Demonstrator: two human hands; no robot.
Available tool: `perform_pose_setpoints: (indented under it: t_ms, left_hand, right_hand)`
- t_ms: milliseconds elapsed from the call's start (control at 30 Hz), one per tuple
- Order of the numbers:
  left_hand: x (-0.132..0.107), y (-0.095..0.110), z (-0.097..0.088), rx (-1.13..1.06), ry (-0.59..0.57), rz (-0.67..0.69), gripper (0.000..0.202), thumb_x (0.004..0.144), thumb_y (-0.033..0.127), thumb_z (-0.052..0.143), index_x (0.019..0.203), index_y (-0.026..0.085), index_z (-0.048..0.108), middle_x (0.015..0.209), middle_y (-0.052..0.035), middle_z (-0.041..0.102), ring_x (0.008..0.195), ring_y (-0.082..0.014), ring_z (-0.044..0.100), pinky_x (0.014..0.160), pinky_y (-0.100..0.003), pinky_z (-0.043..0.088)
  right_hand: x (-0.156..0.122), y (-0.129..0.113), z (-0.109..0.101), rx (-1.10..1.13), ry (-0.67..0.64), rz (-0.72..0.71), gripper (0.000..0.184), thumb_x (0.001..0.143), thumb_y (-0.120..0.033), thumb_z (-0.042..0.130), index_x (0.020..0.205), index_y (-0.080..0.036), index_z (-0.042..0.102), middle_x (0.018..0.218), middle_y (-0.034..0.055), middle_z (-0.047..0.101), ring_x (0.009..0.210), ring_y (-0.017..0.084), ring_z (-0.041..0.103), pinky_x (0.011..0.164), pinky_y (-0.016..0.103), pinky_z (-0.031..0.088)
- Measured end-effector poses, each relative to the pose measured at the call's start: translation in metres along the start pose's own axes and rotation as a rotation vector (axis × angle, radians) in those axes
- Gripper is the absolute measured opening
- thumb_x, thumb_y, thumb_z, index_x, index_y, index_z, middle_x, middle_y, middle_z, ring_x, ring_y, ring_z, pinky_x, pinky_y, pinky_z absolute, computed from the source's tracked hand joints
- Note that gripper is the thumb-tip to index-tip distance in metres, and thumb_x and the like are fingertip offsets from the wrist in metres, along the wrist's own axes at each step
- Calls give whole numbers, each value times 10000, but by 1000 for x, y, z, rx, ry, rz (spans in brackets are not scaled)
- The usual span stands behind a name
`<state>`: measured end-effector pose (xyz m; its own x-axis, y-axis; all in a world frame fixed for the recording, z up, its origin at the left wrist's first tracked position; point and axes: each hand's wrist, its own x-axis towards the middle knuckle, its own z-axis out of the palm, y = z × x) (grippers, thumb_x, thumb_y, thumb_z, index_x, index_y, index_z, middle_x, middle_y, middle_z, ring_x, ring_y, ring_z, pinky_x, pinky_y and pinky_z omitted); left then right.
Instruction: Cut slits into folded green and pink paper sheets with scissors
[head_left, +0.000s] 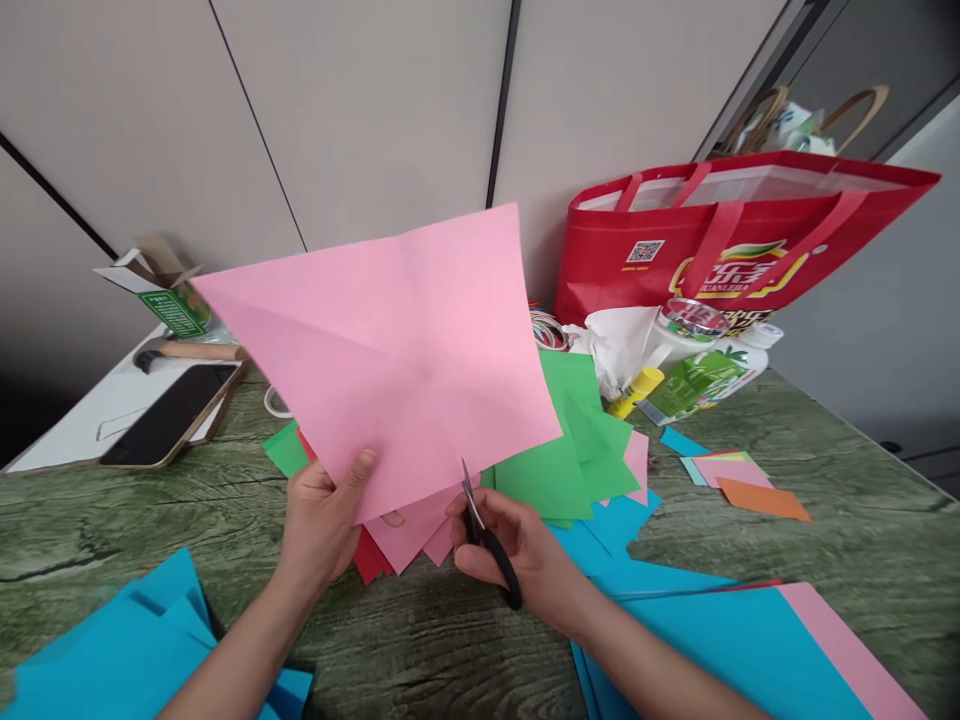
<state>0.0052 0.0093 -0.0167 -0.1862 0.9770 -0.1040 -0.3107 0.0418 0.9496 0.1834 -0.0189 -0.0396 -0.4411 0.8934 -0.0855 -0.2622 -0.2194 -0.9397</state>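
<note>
My left hand grips a large pink sheet of paper by its lower left corner, thumb on the near face. Faint fold creases cross the raised, tilted sheet. In my right hand is a pair of scissors with black handles, its blades pointing up at the sheet's lower edge. One blade shows in front of the paper; I cannot tell how far the other reaches behind. Beneath lie smaller pink pieces, red paper and green sheets.
Blue paper lies in piles at the left and right. Small coloured strips, a yellow glue stick, a white bottle and a red bag are at the right. A phone and a hammer lie at the left.
</note>
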Motion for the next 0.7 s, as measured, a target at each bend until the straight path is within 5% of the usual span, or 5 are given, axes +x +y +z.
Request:
perform_pose_setpoints:
  t_ms: [700]
  left_hand:
    - [0, -2, 0, 80, -1, 13, 170, 605, 313, 693, 565, 156, 642, 549, -4, 664, 309, -150, 551, 305, -268, 479]
  right_hand:
    - [-2, -2, 0, -12, 31, 20, 368, 613, -355, 719, 880, -189, 526, 746, -10, 480, 672, 116, 449, 618, 232, 360]
